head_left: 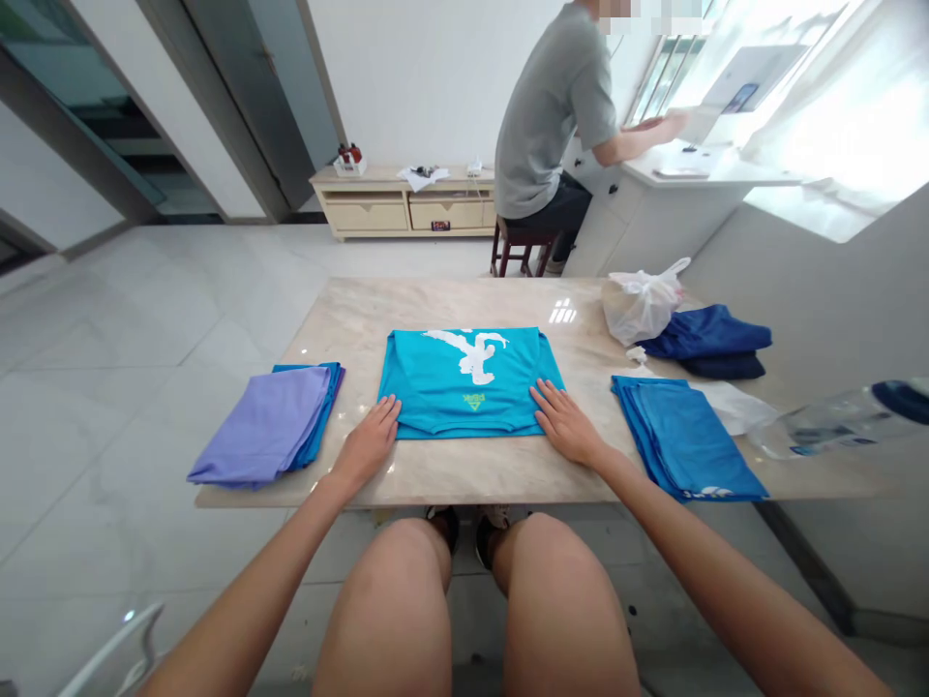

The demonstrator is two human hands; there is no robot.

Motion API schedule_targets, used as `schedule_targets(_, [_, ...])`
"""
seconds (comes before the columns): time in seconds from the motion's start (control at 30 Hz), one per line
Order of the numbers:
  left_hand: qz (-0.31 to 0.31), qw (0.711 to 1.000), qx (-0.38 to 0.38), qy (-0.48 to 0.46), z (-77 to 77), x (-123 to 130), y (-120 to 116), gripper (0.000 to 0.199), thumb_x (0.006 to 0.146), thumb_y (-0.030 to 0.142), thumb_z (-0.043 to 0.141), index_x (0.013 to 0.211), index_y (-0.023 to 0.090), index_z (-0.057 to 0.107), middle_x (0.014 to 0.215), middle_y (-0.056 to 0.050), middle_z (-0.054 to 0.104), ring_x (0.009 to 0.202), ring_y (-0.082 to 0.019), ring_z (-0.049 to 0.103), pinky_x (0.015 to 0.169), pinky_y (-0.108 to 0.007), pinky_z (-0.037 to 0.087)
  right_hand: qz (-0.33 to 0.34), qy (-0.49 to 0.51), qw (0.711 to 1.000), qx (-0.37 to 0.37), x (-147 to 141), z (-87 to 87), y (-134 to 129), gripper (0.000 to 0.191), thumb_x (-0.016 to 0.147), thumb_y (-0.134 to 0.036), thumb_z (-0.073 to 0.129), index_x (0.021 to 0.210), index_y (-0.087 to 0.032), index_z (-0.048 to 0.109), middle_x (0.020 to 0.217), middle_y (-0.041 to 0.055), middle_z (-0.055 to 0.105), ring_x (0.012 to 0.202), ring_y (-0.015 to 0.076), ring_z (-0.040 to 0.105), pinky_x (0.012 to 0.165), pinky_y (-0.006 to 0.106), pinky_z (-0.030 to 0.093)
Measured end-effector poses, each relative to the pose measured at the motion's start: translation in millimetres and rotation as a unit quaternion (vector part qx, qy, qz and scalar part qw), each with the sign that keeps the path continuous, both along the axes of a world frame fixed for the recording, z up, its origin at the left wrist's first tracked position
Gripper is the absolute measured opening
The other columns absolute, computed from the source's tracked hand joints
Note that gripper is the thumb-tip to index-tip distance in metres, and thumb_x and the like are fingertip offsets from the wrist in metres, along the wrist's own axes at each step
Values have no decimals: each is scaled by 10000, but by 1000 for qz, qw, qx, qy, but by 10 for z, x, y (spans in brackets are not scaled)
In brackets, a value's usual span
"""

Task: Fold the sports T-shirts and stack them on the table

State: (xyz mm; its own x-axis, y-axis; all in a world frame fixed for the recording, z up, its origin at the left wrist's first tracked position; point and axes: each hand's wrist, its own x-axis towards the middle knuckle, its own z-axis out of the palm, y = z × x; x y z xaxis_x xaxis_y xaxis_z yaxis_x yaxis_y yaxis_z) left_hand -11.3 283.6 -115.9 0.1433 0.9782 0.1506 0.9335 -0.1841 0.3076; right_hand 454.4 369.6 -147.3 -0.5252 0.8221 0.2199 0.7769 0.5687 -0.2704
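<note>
A turquoise T-shirt [435, 387] with a white print and a small yellow-green logo lies folded into a rectangle on the table in front of me. My left hand [372, 434] rests flat at its near left corner, fingers stretched over the edge. On the opposite side, my right hand [566, 422] is spread open, with fingertips on the shirt's right edge. Neither hand grips the cloth. Folded purple cloth [265, 426] is stacked on blue cloth to the left. Folded blue garments [686, 436] lie to the right of my right hand.
The marble-patterned table [464, 474] also carries a white plastic bag [643, 305], dark blue clothing [707, 339] and a clear bottle [820, 421] at the right. A person in a grey shirt [548, 111] sits on a stool beyond. A low cabinet [363, 213] stands by the wall.
</note>
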Motion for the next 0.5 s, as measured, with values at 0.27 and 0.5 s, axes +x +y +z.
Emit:
schedule_targets(0.27, [-64,995,36,62,-122,-74,-586,628,1166,376,294,1646,108,597,1743,-189,536,1634,-322,517,1336,-550,476,6,-19,1000,-12,178,-62,-581,656,1201,-490,307,1785,-219,433,1858,117,333,1743,328,290,1399,612,326])
schedule_targets(0.5, [-47,996,-11,75,328,-21,-976,545,1152,431,362,1343,204,819,1426,-173,801,1332,-353,763,1195,-568,547,12,-2,999,-33,281,246,-1041,572,1182,-534,410,1542,-222,727,1671,152,629,1553,350,595,1288,538,485])
